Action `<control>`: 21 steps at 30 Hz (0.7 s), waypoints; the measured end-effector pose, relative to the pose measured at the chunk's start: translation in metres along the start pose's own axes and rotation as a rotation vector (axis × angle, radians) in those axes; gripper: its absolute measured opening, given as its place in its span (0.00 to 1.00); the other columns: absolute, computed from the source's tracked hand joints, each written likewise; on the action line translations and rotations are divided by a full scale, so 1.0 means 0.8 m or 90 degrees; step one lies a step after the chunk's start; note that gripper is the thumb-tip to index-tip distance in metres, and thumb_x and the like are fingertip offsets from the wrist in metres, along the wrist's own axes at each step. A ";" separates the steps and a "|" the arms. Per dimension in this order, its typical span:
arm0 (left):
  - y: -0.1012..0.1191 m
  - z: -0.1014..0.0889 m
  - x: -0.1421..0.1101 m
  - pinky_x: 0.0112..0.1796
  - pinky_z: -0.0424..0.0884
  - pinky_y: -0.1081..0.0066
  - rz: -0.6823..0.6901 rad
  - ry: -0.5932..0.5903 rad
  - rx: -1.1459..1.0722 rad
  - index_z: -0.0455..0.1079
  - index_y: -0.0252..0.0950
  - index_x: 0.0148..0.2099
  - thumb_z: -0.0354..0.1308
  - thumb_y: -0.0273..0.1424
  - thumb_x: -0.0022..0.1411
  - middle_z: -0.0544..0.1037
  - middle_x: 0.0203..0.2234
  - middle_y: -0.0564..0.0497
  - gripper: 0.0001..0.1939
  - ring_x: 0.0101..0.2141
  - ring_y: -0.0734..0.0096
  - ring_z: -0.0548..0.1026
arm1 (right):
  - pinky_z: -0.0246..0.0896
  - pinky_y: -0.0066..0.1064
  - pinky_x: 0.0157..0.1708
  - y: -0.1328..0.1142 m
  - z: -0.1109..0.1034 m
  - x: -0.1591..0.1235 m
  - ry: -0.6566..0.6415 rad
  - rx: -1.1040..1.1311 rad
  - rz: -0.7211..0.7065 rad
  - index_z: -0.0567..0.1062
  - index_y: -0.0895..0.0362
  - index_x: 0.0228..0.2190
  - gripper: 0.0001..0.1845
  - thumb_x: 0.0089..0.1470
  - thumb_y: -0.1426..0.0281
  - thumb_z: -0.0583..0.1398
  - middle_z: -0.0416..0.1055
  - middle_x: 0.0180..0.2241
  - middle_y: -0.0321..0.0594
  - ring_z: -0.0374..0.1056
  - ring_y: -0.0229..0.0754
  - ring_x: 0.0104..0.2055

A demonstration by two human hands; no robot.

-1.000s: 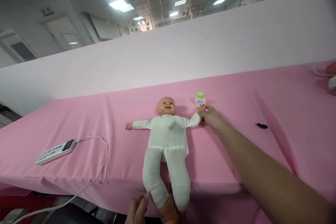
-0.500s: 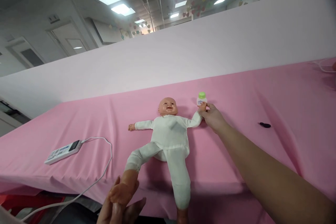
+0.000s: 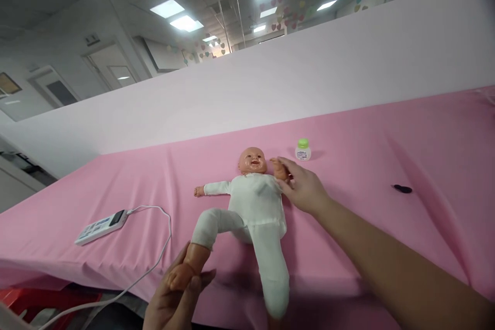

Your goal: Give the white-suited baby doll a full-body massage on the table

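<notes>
A baby doll (image 3: 256,201) in a white top and white trousers lies face up on a pink cloth (image 3: 340,247), its head toward the wall. With my left hand (image 3: 178,289) I grip the doll's bare foot and ankle at the table's front edge; that leg is bent at the knee. My right hand (image 3: 305,185) is closed around the doll's arm on the right side, which is folded up beside its head. The doll's other arm stretches out sideways. Its second leg points toward me, and the foot is mostly cut off by the frame.
A small bottle with a green cap (image 3: 303,149) stands beyond my right hand. To the left lies a white handheld device (image 3: 101,228) with a white cable (image 3: 166,232). A small black object (image 3: 402,188) rests at the right. A white wall (image 3: 247,95) borders the table's back.
My right hand has moved left, folding the doll's arm in toward its head and away from the bottle. My left hand has pushed the foot slightly up, bending the knee more.
</notes>
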State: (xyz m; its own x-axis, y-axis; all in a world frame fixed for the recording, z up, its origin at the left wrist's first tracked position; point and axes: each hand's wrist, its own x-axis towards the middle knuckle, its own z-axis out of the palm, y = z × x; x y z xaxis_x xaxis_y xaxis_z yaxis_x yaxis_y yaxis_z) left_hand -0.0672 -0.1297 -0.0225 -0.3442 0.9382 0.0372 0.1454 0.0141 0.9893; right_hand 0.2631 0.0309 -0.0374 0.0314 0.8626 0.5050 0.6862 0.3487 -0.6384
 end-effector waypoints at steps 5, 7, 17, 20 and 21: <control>0.020 0.043 0.037 0.43 0.84 0.56 0.100 -0.065 0.003 0.77 0.37 0.56 0.72 0.47 0.57 0.77 0.59 0.41 0.29 0.41 0.51 0.84 | 0.70 0.45 0.52 -0.015 0.021 -0.007 -0.048 -0.064 -0.257 0.73 0.51 0.59 0.24 0.62 0.72 0.59 0.80 0.51 0.43 0.75 0.52 0.51; 0.025 0.061 0.053 0.43 0.84 0.57 0.120 -0.088 0.004 0.76 0.37 0.59 0.71 0.46 0.58 0.76 0.60 0.41 0.30 0.41 0.54 0.84 | 0.69 0.45 0.52 -0.015 0.027 -0.008 -0.053 -0.073 -0.319 0.75 0.52 0.57 0.22 0.62 0.75 0.58 0.80 0.49 0.43 0.75 0.50 0.50; 0.013 0.101 0.087 0.44 0.81 0.59 0.107 -0.139 0.019 0.74 0.34 0.60 0.68 0.47 0.61 0.82 0.50 0.44 0.31 0.40 0.59 0.82 | 0.66 0.48 0.57 -0.009 0.031 -0.007 -0.088 -0.048 -0.320 0.78 0.50 0.54 0.21 0.61 0.76 0.60 0.80 0.49 0.42 0.74 0.50 0.52; 0.011 0.080 0.070 0.40 0.82 0.60 0.119 -0.078 0.028 0.77 0.34 0.56 0.70 0.48 0.58 0.82 0.50 0.42 0.30 0.38 0.57 0.83 | 0.71 0.45 0.52 0.000 0.025 0.000 -0.045 0.058 -0.151 0.73 0.48 0.60 0.27 0.59 0.71 0.62 0.79 0.50 0.42 0.74 0.50 0.51; 0.011 0.070 0.061 0.40 0.82 0.61 0.126 -0.051 0.055 0.78 0.34 0.56 0.70 0.48 0.57 0.83 0.46 0.43 0.30 0.37 0.56 0.83 | 0.72 0.44 0.51 0.007 0.021 0.004 -0.009 0.110 -0.071 0.70 0.47 0.62 0.30 0.59 0.68 0.63 0.79 0.50 0.42 0.75 0.49 0.50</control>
State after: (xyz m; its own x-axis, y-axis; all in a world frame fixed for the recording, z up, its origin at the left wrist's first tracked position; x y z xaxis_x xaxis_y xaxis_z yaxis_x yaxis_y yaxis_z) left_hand -0.0311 -0.0641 -0.0202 -0.2270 0.9500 0.2144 0.2828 -0.1464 0.9479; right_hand 0.2546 0.0414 -0.0493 -0.0486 0.8195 0.5711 0.5506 0.4990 -0.6692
